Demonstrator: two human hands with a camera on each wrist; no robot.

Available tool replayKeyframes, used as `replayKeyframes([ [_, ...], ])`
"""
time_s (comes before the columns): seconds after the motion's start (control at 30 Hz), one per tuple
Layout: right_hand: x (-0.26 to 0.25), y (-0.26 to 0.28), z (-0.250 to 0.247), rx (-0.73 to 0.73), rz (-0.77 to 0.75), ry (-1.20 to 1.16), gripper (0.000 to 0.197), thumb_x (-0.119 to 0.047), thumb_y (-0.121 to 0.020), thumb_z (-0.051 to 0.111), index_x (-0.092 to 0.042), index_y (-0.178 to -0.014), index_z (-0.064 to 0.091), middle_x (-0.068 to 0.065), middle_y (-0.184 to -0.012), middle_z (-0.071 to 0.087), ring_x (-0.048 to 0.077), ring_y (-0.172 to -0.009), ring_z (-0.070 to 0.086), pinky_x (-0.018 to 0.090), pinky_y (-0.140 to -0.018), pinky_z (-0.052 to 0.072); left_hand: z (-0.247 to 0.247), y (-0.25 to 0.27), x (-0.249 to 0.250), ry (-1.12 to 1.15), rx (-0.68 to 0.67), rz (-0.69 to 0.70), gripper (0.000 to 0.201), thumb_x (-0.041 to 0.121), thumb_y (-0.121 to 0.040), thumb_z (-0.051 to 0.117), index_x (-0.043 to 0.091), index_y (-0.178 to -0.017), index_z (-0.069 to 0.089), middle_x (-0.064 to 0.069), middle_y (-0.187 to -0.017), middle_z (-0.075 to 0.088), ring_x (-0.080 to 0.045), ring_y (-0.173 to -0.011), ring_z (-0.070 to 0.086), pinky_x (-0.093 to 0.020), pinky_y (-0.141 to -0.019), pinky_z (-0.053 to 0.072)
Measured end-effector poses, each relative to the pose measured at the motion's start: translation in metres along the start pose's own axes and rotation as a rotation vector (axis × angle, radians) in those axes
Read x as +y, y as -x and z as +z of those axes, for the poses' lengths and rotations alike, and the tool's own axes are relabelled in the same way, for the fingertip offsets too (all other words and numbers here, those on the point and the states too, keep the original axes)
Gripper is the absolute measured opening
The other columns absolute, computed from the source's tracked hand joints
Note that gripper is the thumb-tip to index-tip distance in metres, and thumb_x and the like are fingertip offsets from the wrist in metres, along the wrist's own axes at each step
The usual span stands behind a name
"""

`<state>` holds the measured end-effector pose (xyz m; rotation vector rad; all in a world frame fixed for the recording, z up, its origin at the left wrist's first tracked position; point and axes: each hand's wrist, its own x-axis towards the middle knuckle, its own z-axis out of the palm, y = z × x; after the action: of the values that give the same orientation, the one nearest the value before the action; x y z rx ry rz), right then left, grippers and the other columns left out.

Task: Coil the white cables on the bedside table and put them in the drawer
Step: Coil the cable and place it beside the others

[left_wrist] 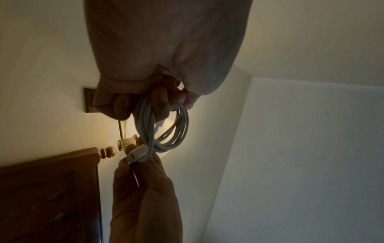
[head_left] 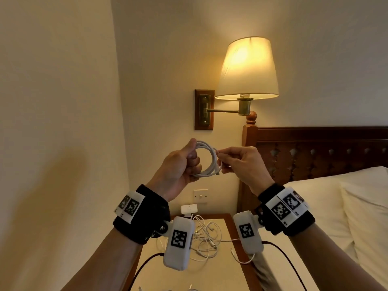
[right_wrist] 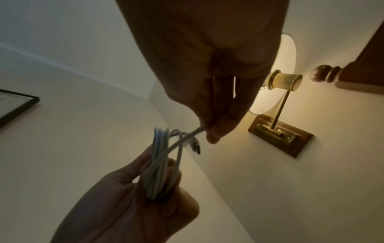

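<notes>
Gripping the coiled cable [head_left: 206,160], the left hand [head_left: 178,171] holds it mid-air while the right hand [head_left: 241,162] pinches its end.

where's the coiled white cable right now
In the head view, the coiled cable is held up at centre between left hand and right hand, below the wall lamp.

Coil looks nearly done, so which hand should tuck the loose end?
Probably the right hand: it already pinches the free end, while the left hand grips the coiled cable.
</notes>
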<state>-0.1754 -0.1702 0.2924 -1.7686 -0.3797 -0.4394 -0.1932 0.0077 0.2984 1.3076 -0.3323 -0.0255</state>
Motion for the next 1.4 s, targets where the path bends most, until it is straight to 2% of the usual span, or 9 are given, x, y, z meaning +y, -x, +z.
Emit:
replayKeyframes([
  [0.33,0.000,0.005,0.000,-0.139,0.047,-0.027,0.018,-0.009,-0.095,0.056,-0.007,-0.103,0.072,0.010,-0.088,0.071,0.017,-0.078,0.063,0.025,-0.074,0.056,0.001,0.004,0.002,0.179,-0.016,-0.005,0.044,0.041,-0.100,0.044,0.020,-0.062,0.042,0.003,-0.056,0.027,-0.012,-0.051,0.029,-0.029,-0.056,0.030],
  [0.53,-0.013,0.004,0.003,-0.182,-0.039,-0.003,0.022,-0.005,-0.096,0.053,-0.016,-0.096,0.072,0.008,-0.091,0.072,0.014,-0.084,0.066,0.022,-0.075,0.055,0.005,0.002,-0.005,0.167,-0.023,-0.061,0.036,0.040,-0.099,0.045,0.018,-0.071,0.049,0.002,-0.057,0.027,-0.011,-0.049,0.029,-0.029,-0.055,0.028],
  [0.7,-0.015,0.005,0.003,-0.249,0.150,-0.335,0.025,-0.011,-0.101,0.046,-0.010,-0.104,0.070,0.003,-0.081,0.070,0.012,-0.071,0.060,0.019,-0.067,0.051,0.005,0.001,-0.008,0.104,-0.013,-0.085,0.036,0.042,-0.099,0.045,0.016,-0.076,0.052,0.001,-0.060,0.026,-0.012,-0.051,0.029,-0.029,-0.054,0.028],
  [0.9,-0.019,0.007,0.006,-0.256,0.217,-0.412,0.034,-0.012,-0.101,0.038,-0.002,-0.105,0.070,0.014,-0.092,0.069,0.021,-0.084,0.063,0.030,-0.078,0.054,0.004,-0.005,-0.012,0.018,0.006,-0.049,0.043,0.045,-0.098,0.046,0.008,-0.110,0.066,-0.007,-0.074,0.047,-0.015,-0.059,0.045,-0.030,-0.058,0.039],
  [1.0,-0.022,0.007,0.002,-0.290,0.271,-0.551,0.039,-0.020,-0.099,0.035,-0.002,-0.100,0.069,0.014,-0.085,0.069,0.022,-0.077,0.062,0.031,-0.075,0.050,0.003,-0.006,-0.008,-0.048,-0.017,-0.054,0.034,0.043,-0.099,0.046,0.014,-0.087,0.060,-0.001,-0.063,0.036,-0.013,-0.054,0.035,-0.031,-0.058,0.033],
  [1.1,-0.022,0.008,0.000,-0.335,0.201,-0.415,0.031,-0.022,-0.102,0.043,-0.004,-0.107,0.068,0.006,-0.081,0.066,0.015,-0.073,0.059,0.026,-0.071,0.048,0.003,-0.004,-0.008,-0.091,-0.016,-0.030,0.033,0.043,-0.099,0.045,0.016,-0.083,0.055,0.001,-0.059,0.031,-0.013,-0.054,0.032,-0.031,-0.060,0.032],
  [1.27,-0.016,0.007,0.001,-0.292,0.142,-0.384,0.031,-0.020,-0.101,0.045,-0.001,-0.118,0.063,0.011,-0.087,0.061,0.018,-0.077,0.056,0.024,-0.074,0.050,0.001,-0.001,-0.016,-0.224,-0.069,0.105,0.052,0.044,-0.073,0.072,0.009,-0.110,0.060,-0.003,-0.079,0.057,-0.016,-0.073,0.054,-0.032,-0.076,0.050],
  [1.33,-0.015,0.007,0.001,-0.262,0.148,-0.404,0.030,-0.018,-0.102,0.044,0.000,-0.116,0.064,0.008,-0.081,0.059,0.015,-0.074,0.055,0.023,-0.071,0.049,0.000,-0.001,-0.021,-0.348,-0.029,0.200,0.062,0.032,-0.069,0.080,0.021,-0.124,0.055,-0.004,-0.094,0.061,-0.019,-0.088,0.060,-0.031,-0.084,0.054],
  [1.4,-0.015,0.007,0.003,-0.232,0.142,-0.400,0.029,-0.017,-0.101,0.044,-0.002,-0.114,0.065,0.005,-0.078,0.059,0.013,-0.071,0.055,0.021,-0.069,0.049,0.001,-0.002,-0.026,-0.441,0.049,0.302,0.069,0.020,-0.073,0.081,0.032,-0.131,0.045,-0.003,-0.099,0.058,-0.017,-0.089,0.059,-0.026,-0.081,0.056],
])
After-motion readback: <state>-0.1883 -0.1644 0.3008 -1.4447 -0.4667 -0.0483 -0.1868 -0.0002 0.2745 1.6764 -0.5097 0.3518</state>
